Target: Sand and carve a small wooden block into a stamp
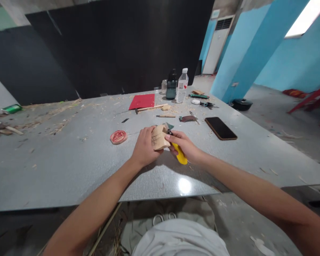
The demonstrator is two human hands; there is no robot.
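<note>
My left hand (145,145) is closed around a pale wooden block (159,138) with dark pencil-like lines on its face. The block is held just above the grey table (96,170). Wrapped in my right hand (183,145) is a utility knife (181,156) with a yellow handle and a dark front end. Its front end lies against or very close to the block's right edge; whether the blade touches the wood I cannot tell. To the left of my left hand lies a round wooden piece (118,137) with a red carved design.
Beyond my hands are a red sheet (142,101), a thin carving tool (165,116) and a brown strip (188,118). A phone (220,128) lies at right. A water bottle (182,86) and a dark bottle (171,85) stand at the back. Wood shavings are scattered about.
</note>
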